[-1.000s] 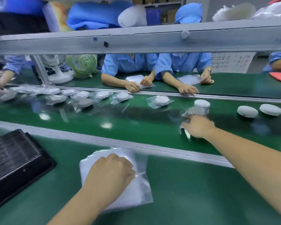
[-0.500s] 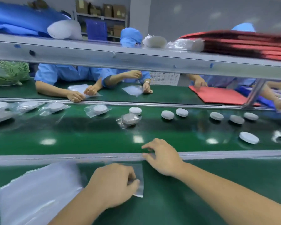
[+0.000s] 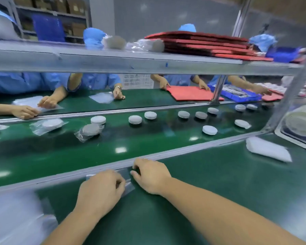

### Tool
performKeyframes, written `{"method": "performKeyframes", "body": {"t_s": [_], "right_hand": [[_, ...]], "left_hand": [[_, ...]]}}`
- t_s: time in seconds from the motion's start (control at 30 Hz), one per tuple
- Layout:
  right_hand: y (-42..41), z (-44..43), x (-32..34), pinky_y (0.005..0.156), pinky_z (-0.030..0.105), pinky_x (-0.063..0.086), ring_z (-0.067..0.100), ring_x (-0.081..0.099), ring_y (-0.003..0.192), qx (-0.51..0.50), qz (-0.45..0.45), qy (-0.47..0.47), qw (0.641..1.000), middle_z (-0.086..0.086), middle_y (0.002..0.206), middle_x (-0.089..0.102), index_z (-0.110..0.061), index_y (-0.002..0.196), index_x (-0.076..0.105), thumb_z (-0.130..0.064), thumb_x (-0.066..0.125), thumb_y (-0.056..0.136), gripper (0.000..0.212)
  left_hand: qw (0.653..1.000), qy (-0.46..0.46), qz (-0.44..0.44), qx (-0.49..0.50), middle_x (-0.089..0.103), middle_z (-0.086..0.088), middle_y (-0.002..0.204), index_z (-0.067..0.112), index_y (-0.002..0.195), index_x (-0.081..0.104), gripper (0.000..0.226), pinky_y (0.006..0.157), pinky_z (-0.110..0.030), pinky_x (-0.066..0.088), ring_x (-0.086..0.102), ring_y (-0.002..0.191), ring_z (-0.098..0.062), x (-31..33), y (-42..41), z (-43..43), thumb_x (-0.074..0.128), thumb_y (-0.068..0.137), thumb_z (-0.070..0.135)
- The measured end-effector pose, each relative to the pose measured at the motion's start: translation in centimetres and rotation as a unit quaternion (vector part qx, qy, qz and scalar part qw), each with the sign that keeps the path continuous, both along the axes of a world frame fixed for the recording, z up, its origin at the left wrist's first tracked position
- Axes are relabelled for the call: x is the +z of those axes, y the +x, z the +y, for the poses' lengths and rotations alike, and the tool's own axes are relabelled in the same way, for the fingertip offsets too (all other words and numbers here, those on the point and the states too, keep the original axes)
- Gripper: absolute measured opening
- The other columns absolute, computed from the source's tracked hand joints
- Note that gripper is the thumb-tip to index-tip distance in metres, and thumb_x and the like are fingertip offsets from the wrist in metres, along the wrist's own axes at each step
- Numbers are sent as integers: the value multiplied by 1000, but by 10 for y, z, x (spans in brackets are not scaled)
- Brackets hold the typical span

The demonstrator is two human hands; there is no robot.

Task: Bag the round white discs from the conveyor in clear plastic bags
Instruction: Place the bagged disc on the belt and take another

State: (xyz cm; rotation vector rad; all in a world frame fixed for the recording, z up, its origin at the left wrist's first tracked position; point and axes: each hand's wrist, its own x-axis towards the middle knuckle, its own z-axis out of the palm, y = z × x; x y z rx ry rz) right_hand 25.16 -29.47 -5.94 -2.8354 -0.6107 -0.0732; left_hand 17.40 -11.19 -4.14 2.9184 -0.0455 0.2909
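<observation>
A single clear plastic bag [image 3: 128, 187] lies flat on the green bench just before the conveyor's near rail [image 3: 193, 148]. My left hand [image 3: 101, 190] grips its left part with curled fingers and covers most of it. My right hand [image 3: 151, 175] pinches the bag's right edge between thumb and fingertips. Several bare round white discs sit on the green conveyor belt [image 3: 131, 144], the nearest one [image 3: 209, 129] to the right and another [image 3: 135, 119] straight ahead. Two bagged discs [image 3: 89, 131] [image 3: 48, 125] lie on the belt's left.
A blurred stack of clear bags [image 3: 16, 218] lies at lower left, another bag pile [image 3: 267, 151] at right. A white fan [image 3: 300, 123] stands far right. A grey shelf [image 3: 113, 61] spans overhead. Workers in blue handle bags and red sheets [image 3: 191, 92] across the belt.
My right hand has come back from the belt to the bag beside my left hand. The left hand slid one bag off the stack toward the rail. The view swung right.
</observation>
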Motion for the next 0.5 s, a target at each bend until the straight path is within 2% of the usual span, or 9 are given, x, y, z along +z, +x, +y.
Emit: {"method": "performKeyframes", "body": {"t_s": [0.07,0.13,0.27,0.37,0.43,0.5], "right_hand": [[-3,-16,3,84,39,51,22,62,108,-4,3,18,1000,-4,124,60,-35,126,52,-57,45,98,37],[-1,-41,7,88,37,51,18,60,114,-38,-5,28,999,-9,128,55,-38,134,49,-61,43,98,42],[11,-95,20,84,36,47,18,59,113,-97,-13,-13,995,-11,128,52,-38,134,50,-60,42,100,42],[25,-128,29,80,36,47,18,61,107,-142,-28,-28,989,-11,125,55,-38,130,54,-59,42,99,39],[38,-146,34,78,35,44,18,61,108,-164,-27,-38,985,-12,126,56,-39,126,56,-58,44,99,36],[55,-161,40,80,34,42,19,60,115,-175,-26,-67,982,-11,132,56,-39,128,56,-58,44,98,37]], "left_hand": [[1000,-14,-7,1,62,28,76,51,87,64,18,53,-22,46,58,68,2,2,8,-7,46,84,56],[1000,-16,0,-13,63,29,80,50,88,66,23,56,-22,49,59,72,1,3,16,-15,45,87,59],[998,-24,45,-41,68,21,84,44,92,72,23,64,-26,54,62,75,-4,-1,27,-30,51,93,53],[997,-25,54,-59,61,12,88,34,88,73,27,66,-29,52,59,77,-5,-8,33,-32,52,98,48],[996,-12,47,-69,54,9,83,25,81,67,28,60,-28,47,57,73,-8,-9,35,-31,52,98,41],[996,-2,40,-76,49,8,82,20,76,59,30,61,-30,47,56,72,-11,-7,37,-31,50,99,36]]}}
